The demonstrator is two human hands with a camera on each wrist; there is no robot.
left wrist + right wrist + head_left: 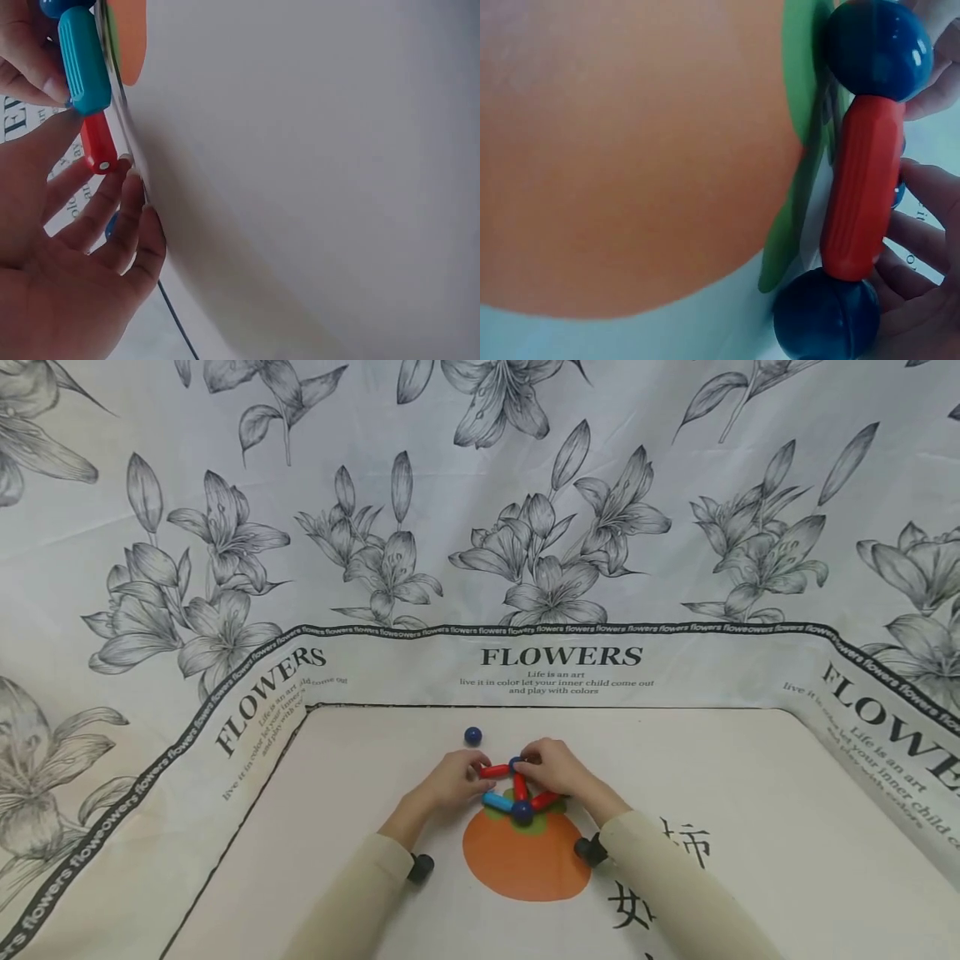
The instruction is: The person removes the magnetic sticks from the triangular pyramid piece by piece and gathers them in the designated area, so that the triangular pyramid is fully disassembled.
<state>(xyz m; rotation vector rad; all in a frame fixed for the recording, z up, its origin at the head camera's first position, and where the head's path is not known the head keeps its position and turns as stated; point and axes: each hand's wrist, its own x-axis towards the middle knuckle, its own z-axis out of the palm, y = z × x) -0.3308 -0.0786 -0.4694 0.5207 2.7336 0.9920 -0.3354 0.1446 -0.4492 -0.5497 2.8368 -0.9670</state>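
A magnetic construction of rods and balls sits between the hands over the printed orange fruit. My left hand (453, 779) pinches the free end of a red rod (495, 771) between thumb and fingers. My right hand (558, 768) grips the small blue ball (516, 765) at that rod's other end. Another red rod (521, 787) runs from this ball to a nearer blue ball (522, 812). From the nearer ball spread a light blue rod (498, 802) and a third red rod (545, 799). In the right wrist view, a further blue ball (826, 315) caps the third rod.
A loose blue ball (472, 736) lies beyond the left hand. The white tabletop cover carries a printed orange fruit (525, 860) and black characters (686, 842). Behind rises a flower-patterned cloth (555, 560).
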